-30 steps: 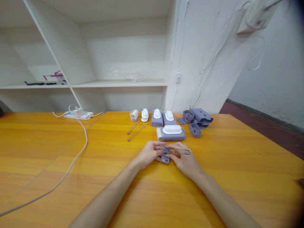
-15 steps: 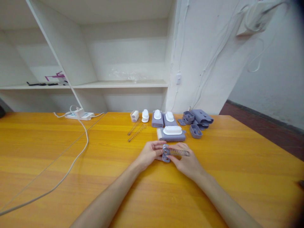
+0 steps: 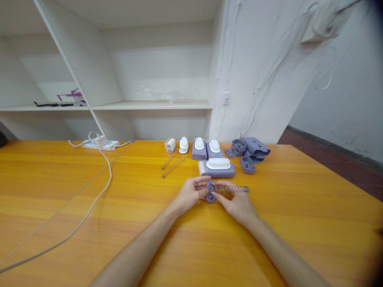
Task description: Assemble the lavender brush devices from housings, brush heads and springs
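My left hand (image 3: 193,194) is closed on a small grey-purple plastic plate (image 3: 211,197) with openings in it, held upright just above the table. A metal coil spring (image 3: 239,189) sticks out from the plate's middle toward the right. My right hand (image 3: 237,203) pinches the spring's end against the plate with thumb and fingers. How the coil sits in the plate is partly hidden by the fingers. Just beyond both hands lies a grey-purple case with a white oval piece (image 3: 218,163) on top.
Two loose springs (image 3: 173,166) lie left of the case. Behind stand white pieces (image 3: 183,145) and two grey-purple boxes (image 3: 199,151) with white tops. Grey-purple cups (image 3: 248,165) and shells (image 3: 255,148) are stacked right. A power strip (image 3: 101,145) and cable (image 3: 110,173) occupy the left.
The plate has turned slightly, and the spring now points more level and reaches further right. Both hands stay in nearly the same place.
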`<state>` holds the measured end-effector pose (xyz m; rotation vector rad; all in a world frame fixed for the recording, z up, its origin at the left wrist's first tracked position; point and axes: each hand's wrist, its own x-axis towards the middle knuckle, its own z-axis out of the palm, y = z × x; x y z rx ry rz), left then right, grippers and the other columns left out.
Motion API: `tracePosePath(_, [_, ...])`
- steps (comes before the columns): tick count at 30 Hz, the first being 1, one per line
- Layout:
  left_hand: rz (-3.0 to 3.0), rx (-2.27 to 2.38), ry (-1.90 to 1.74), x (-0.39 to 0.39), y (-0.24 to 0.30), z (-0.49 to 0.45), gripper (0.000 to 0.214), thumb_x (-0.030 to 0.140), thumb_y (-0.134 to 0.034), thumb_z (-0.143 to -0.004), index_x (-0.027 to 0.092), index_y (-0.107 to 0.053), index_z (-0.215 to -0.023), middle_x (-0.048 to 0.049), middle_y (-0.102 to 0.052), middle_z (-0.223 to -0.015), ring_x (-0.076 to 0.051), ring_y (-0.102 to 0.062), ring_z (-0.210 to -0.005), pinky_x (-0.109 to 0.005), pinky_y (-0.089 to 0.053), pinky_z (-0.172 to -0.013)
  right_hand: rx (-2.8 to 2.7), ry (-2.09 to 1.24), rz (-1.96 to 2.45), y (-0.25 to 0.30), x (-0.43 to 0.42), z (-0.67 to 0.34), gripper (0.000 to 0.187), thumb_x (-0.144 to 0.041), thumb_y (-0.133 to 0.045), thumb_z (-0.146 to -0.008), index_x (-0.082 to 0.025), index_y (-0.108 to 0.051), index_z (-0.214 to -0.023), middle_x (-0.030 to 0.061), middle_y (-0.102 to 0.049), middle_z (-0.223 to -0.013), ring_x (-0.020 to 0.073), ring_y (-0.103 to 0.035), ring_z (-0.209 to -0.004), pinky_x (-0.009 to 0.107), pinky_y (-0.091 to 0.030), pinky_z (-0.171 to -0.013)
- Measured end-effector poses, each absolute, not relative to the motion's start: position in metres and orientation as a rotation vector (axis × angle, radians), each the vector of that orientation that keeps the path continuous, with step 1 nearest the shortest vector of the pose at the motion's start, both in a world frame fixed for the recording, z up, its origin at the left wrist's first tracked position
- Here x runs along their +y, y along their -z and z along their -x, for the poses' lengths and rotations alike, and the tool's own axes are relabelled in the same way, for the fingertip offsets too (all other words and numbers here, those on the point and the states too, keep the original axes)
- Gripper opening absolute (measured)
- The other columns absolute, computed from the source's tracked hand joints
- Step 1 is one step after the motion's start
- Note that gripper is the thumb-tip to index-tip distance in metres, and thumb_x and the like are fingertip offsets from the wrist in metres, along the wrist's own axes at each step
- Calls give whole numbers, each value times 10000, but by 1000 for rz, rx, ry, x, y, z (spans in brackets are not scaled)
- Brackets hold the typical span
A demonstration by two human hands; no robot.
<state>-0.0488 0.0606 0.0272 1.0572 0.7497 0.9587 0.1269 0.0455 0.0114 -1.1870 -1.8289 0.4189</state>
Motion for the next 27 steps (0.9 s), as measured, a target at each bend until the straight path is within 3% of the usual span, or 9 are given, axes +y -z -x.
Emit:
tracePosePath(16, [-1266,689,-1031,62,-18,45,622,198,-771,-610,123,-544,-1184,-146,-636,-1092,-221,-610,-951,-342,-489,-821,-1764,-442,1148,-16,42,-126,209,-311,-621,-775,-206,-645,-954,64,-705,-941,230,-652,-888,393,-499,-840])
tracePosePath(21, [-1392,760,-1043,59,-19,44,625,187,-748,-635,131,-523,-1215,-128,-645,-1068,-211,-601,-962,-302,-492,-809,-1684,-477,1124,-16,44,-128,204,-315,-613,-777,-189,-644,-935,81,-705,-920,240,-650,-880,410,-502,-840])
tracePosePath(25, [-1551,869,-1015,52,-21,43,715,179,-735,-637,204,-455,-1295,-118,-568,-1204,-220,-612,-921,-273,-508,-701,-1643,-545,1112,-13,47,-129,207,-298,-609,-784,-190,-627,-959,80,-692,-959,232,-644,-906,413,-499,-861])
tracePosePath(27, [-1640,878,-1061,49,-22,42,759,156,-746,-608,236,-448,-1301,-109,-509,-1281,-234,-599,-954,-306,-508,-747,-1614,-598,1096,-12,47,-129,214,-295,-616,-780,-192,-617,-968,81,-686,-971,230,-643,-915,419,-499,-872])
